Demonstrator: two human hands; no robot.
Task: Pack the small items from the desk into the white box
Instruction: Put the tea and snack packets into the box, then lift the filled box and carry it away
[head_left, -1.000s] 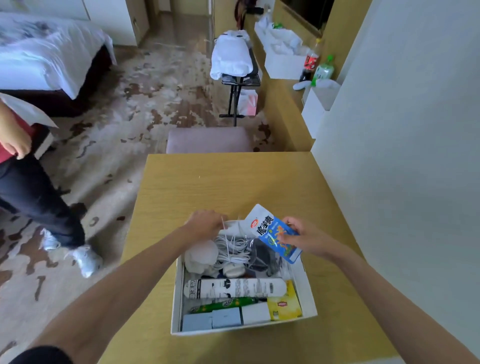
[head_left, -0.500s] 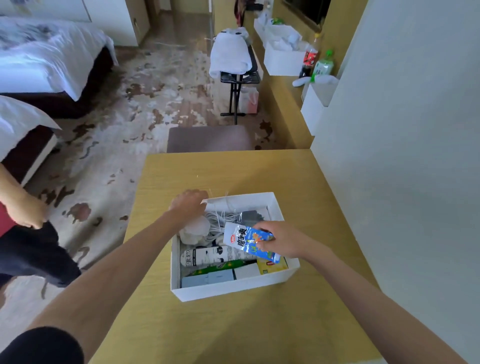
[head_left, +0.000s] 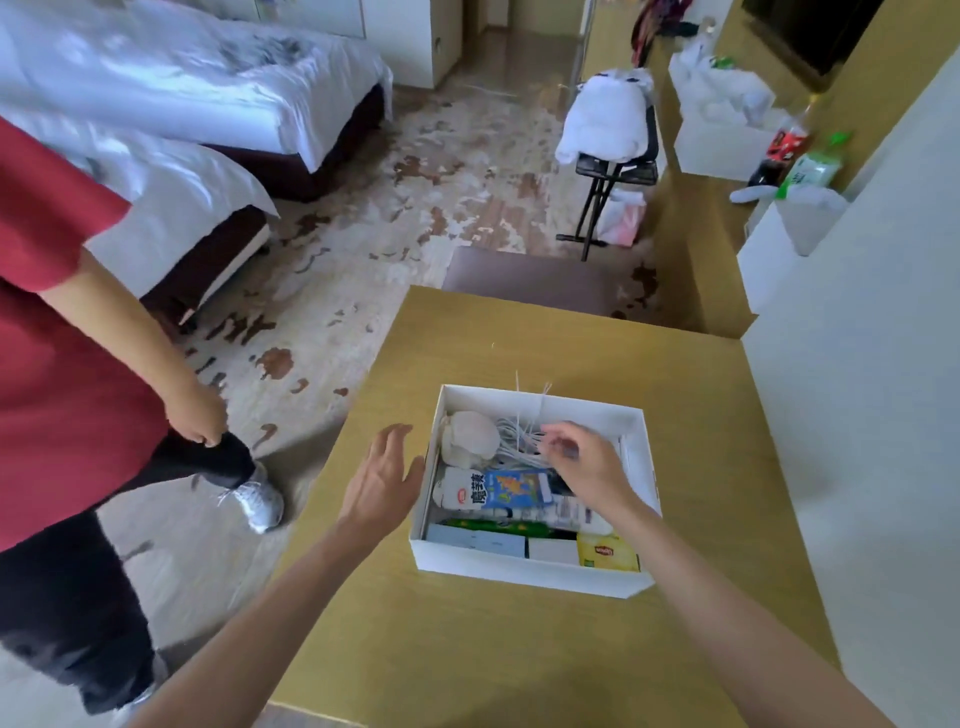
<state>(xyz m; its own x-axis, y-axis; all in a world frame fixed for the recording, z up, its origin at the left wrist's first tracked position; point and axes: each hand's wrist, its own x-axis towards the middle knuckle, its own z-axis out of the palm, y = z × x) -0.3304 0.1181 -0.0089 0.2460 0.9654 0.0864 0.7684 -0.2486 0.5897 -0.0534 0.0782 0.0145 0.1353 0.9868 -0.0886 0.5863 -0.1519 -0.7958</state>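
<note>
White box (head_left: 519, 571) looks full; left hand (head_left: 382, 478) open beside it, right hand (head_left: 584, 462) loose, empty above cables (head_left: 511, 434): tuck them down gently.

A light wooden tabletop (head_left: 519, 654) stands against a plain pale wall (head_left: 862, 426) on the right. Just past its far edge sits a padded mauve stool (head_left: 524, 280). The floor (head_left: 415, 171) is carpeted in cream with brown blotches. Two beds with white bedding and dark bases fill the upper left: a far bed (head_left: 208, 83) and a nearer bed (head_left: 182, 208) partly hidden by a person in a red shirt (head_left: 52, 322). A black folding stand (head_left: 618, 167) carries a white bundle (head_left: 605, 124) beside a long wooden counter (head_left: 685, 244) holding a white box (head_left: 722, 148) and bottles (head_left: 782, 150). The light is soft and even.
</note>
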